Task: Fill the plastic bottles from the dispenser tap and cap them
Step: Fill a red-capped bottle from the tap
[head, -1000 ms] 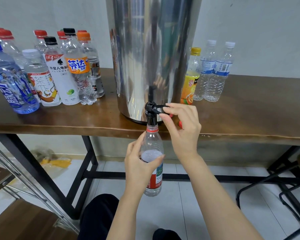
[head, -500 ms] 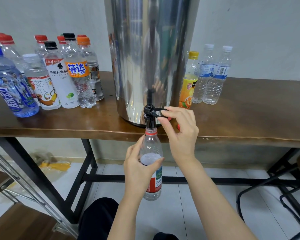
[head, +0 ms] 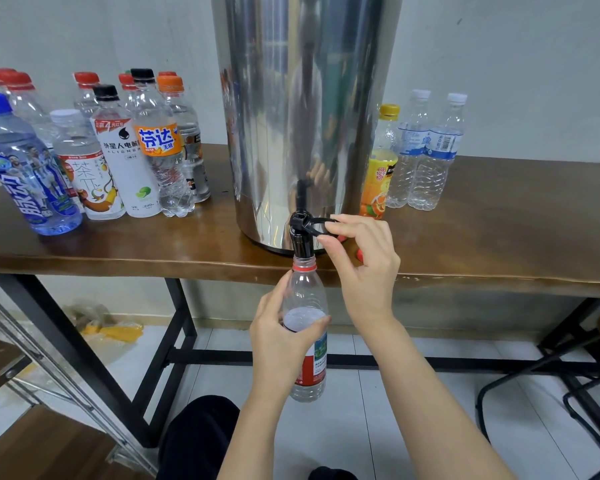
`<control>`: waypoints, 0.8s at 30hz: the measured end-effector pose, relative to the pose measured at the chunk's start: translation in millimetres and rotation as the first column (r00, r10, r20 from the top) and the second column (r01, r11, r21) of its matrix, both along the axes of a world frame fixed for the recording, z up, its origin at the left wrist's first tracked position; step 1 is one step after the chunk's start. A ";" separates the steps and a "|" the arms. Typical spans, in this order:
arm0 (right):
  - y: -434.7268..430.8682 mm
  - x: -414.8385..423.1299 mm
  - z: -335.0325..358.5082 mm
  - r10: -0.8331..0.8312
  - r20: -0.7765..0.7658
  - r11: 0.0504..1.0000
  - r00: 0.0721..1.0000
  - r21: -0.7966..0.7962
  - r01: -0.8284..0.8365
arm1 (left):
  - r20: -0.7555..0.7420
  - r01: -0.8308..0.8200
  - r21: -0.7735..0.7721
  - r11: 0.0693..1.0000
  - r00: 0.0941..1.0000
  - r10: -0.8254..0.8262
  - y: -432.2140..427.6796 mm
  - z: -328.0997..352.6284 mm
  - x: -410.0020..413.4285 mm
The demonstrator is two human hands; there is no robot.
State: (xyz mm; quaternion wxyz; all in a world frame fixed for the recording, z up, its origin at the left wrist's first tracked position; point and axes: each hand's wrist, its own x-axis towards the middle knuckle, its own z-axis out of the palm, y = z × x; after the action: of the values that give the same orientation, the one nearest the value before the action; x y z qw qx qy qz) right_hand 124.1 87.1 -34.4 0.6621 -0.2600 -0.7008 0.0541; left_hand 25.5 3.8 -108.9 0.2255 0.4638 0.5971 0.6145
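- A dark wooden table (head: 499,237) on a black metal frame stands against a pale wall, with tiled floor beneath.
- A tall steel dispenser (head: 302,98) stands at 12 o'clock, and its black tap (head: 299,237) overhangs the table's near edge.
- Capped bottles (head: 118,150) cluster at 10 o'clock. Three more bottles (head: 423,150) stand at 2 o'clock, just beside the dispenser.
- The left hand (head: 278,341) curls fingers and thumb around a clear bottle (head: 305,296), holding it upright below the table edge with its open mouth at the spout.
- The right hand (head: 364,265) pinches the lever (head: 317,221) between thumb and fingertips. Something red shows under its palm, possibly the cap.
- Water stands near the bottle's shoulder, so a late release of the lever would likely cause an overflow.
- If the left hand drifts, the mouth could slip off the spout and water would fall to the floor.
- The red item could drop while those fingers work the lever.
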 end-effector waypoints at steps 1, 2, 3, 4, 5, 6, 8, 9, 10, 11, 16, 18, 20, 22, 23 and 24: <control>-0.2 0.0 0.1 0.002 -0.002 1.000 1.000 0.000 -0.002 | 0.001 0.001 -0.002 1.000 1.000 -0.001 0.0 -0.1 0.2; -0.3 -0.1 0.4 0.002 -0.003 1.000 1.000 0.001 -0.002 | 0.002 0.001 -0.004 1.000 1.000 -0.001 0.1 -0.2 0.3; -0.4 -0.2 0.5 0.001 -0.004 1.000 1.000 0.003 -0.001 | 0.002 0.000 -0.005 1.000 1.000 0.000 0.3 -0.6 0.4; -0.2 -0.2 0.6 -0.001 -0.003 1.000 1.000 0.004 0.001 | 0.000 -0.003 -0.005 1.000 1.000 0.003 0.5 -1.4 0.3; 0.1 -0.2 0.6 -0.002 -0.001 1.000 1.000 0.006 0.002 | -0.002 -0.006 -0.006 1.000 1.000 0.006 0.6 -1.9 0.3; 0.4 -0.1 0.5 -0.003 0.001 1.000 1.000 0.007 0.003 | -0.002 -0.009 -0.007 1.000 1.000 0.009 0.8 -1.9 0.4; 0.4 0.0 0.1 -0.007 0.004 1.000 1.000 0.004 0.007 | -0.002 -0.011 -0.002 1.000 1.000 0.011 1.4 -2.0 1.2; 0.2 0.0 0.0 -0.008 0.004 1.000 1.000 0.001 0.008 | -0.003 -0.012 0.001 1.000 1.000 0.012 1.6 -1.8 1.6; 0.0 -0.1 0.0 -0.007 0.002 1.000 1.000 -0.002 0.007 | -0.005 -0.015 0.006 1.000 1.000 0.015 2.0 -1.8 1.9; -0.2 -0.3 0.0 -0.005 -0.002 1.000 1.000 -0.005 0.005 | -0.008 -0.022 0.010 1.000 1.000 0.023 2.3 -2.2 1.7; -0.7 -0.4 -0.3 0.003 -0.011 1.000 1.000 -0.017 -0.003 | -0.020 -0.050 0.023 0.998 0.999 0.050 3.5 -4.7 1.1; -0.8 -0.6 -1.1 0.005 -0.013 1.000 1.000 -0.024 -0.006 | -0.032 -0.053 0.029 0.998 0.998 0.054 4.2 -5.2 0.8; -0.7 -0.9 -1.9 0.007 -0.015 0.999 1.000 -0.031 -0.008 | -0.032 -0.051 0.029 0.998 0.998 0.052 5.3 -6.0 0.1; -0.4 -1.0 -2.2 0.008 -0.020 0.999 1.000 -0.033 -0.008 | -0.033 -0.047 0.027 0.999 0.998 0.048 5.8 -6.4 -0.4; -0.4 -1.1 -2.2 0.008 -0.023 0.999 1.000 -0.032 -0.009 | -0.033 -0.045 0.026 0.999 0.998 0.046 5.8 -6.4 -0.5; -0.3 -1.0 -2.1 0.009 -0.024 0.999 1.000 -0.031 -0.010 | -0.032 -0.045 0.025 0.999 0.998 0.046 5.8 -6.3 -0.5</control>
State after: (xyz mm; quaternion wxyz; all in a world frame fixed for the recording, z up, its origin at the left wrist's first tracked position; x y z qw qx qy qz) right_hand 123.1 86.7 -36.4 0.6661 -0.2661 -0.6931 0.0714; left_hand 25.0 9.6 -115.2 0.1960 0.4628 0.6037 0.6188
